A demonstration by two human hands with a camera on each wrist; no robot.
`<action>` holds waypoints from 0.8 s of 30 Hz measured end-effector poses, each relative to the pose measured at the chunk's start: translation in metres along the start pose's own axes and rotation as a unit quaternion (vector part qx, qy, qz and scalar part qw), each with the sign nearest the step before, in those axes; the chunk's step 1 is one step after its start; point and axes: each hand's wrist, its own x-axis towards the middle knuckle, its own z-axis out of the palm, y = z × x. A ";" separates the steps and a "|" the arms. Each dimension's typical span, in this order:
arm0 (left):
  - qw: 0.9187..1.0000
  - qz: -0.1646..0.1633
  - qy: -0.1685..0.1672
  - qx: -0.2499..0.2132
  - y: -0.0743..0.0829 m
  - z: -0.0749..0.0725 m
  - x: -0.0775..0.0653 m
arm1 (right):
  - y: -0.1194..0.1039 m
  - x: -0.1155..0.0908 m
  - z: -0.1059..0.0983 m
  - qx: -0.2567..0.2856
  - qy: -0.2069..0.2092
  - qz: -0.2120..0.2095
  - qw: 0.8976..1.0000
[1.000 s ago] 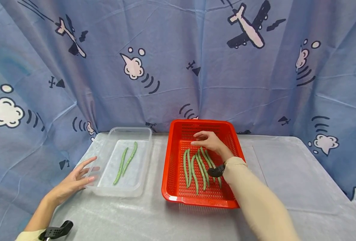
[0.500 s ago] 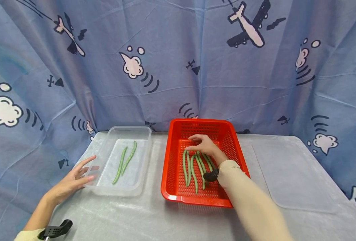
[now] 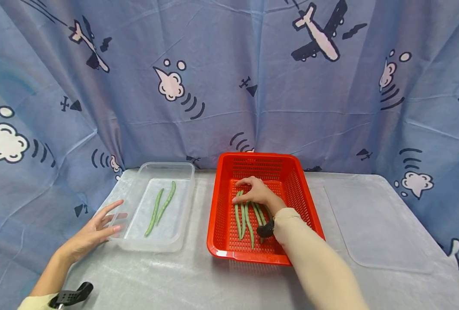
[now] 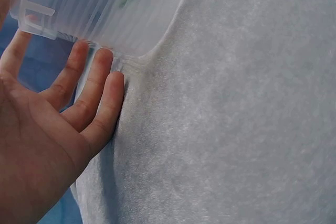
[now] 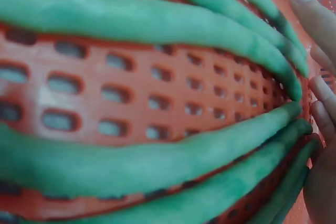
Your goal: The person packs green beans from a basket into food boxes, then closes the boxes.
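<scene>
My left hand (image 3: pixel 91 234) rests at the near left side of a clear plastic box (image 3: pixel 136 245), fingers spread. In the left wrist view its fingertips (image 4: pixel 105 56) are right at the box's wall. Two green beans (image 3: pixel 165 202) lie side by side in that box. My right hand (image 3: pixel 256 192) is inside a red perforated basket (image 3: pixel 211 224), over the far ends of several green beans (image 3: pixel 248 226). Its thumb and fingers are apart, with the bean tips (image 5: pixel 294 85) close to them in the right wrist view. Part of the beans is hidden under the hand and wrist.
A flat translucent lid (image 3: pixel 376 224) lies on the right of the grey covered table (image 3: pixel 190 280). Behind the table hangs a blue curtain (image 3: pixel 221 86) printed with planes. A black wrist strap piece (image 3: pixel 266 229) hangs over the basket from my right wrist.
My right hand has moved left and slightly lower within the basket, to the leftmost beans. My left hand and the beans in the clear box stay as they were.
</scene>
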 end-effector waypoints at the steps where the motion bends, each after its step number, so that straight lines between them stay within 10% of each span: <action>1: 1.000 0.000 0.000 0.000 0.000 0.000 0.000 | 0.000 0.000 0.001 -0.015 0.003 0.002 1.000; 24: 1.000 -0.002 -0.006 0.004 -0.002 -0.001 0.000 | -0.001 0.001 0.002 -0.056 0.015 -0.028 0.998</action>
